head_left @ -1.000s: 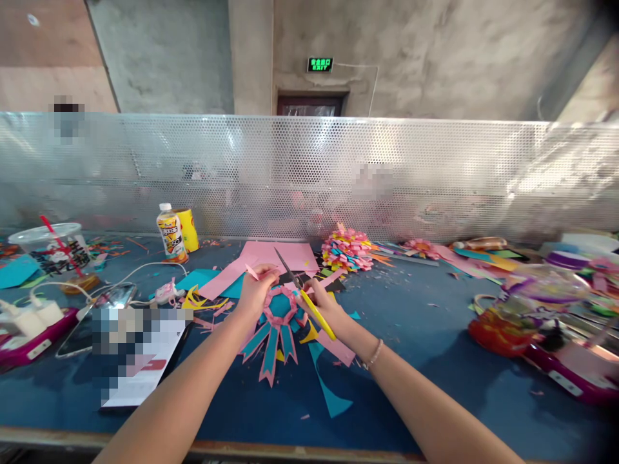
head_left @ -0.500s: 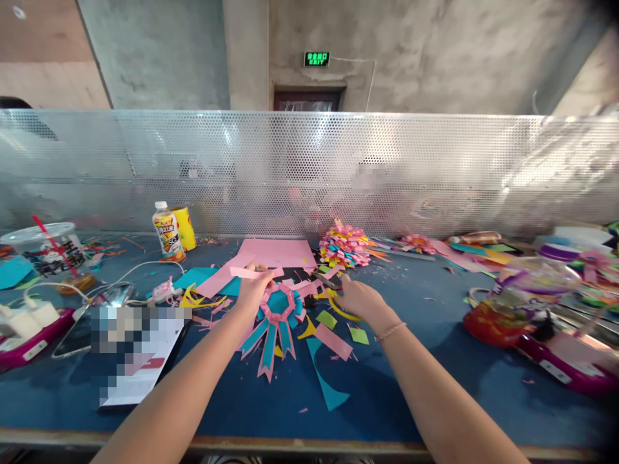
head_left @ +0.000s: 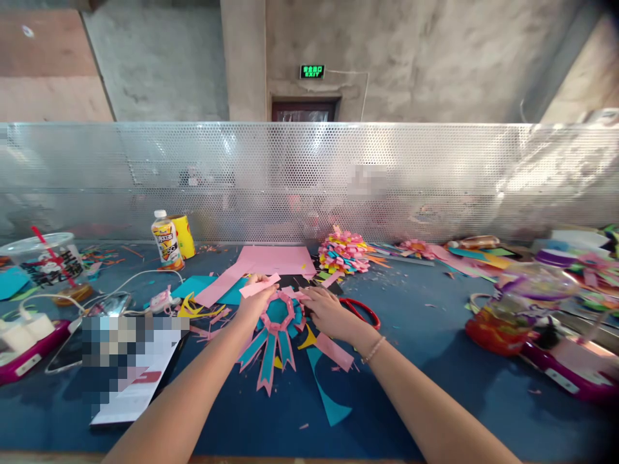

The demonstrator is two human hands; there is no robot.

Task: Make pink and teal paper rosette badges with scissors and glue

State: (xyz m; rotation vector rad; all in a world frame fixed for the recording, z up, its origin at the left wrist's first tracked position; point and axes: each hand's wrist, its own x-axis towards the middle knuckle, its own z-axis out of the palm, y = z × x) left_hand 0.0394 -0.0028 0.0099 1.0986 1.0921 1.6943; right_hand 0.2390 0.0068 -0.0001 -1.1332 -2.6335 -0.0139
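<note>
A paper rosette (head_left: 278, 312) with a blue centre, a folded pink ring and blue-and-pink ribbon tails lies on the table. My left hand (head_left: 255, 301) is closed at the ring's upper left, pinching a pink paper strip (head_left: 260, 285). Palm down, my right hand (head_left: 329, 310) rests at the ring's right, its fingers stretched toward the pink pieces there; its fingertips partly cover the rosette's edge. Just behind that hand shows a red loop handle (head_left: 363, 312), apparently of scissors. Pink paper scraps (head_left: 333, 352) and a curved blue offcut (head_left: 326, 393) lie nearby.
A pile of multicoloured paper pieces (head_left: 342, 250) stands behind my hands, next to a pink sheet (head_left: 276, 259). A bottle (head_left: 167, 241), a cup (head_left: 41, 261) and a phone (head_left: 72, 348) are left. To the right stands a plastic jar (head_left: 507, 316). A perforated metal screen (head_left: 300, 187) borders the back.
My right hand has moved left and down to the rosette's right side, leaving the looped handle beside it. The strip in my left hand is tilted more. The view has shifted slightly.
</note>
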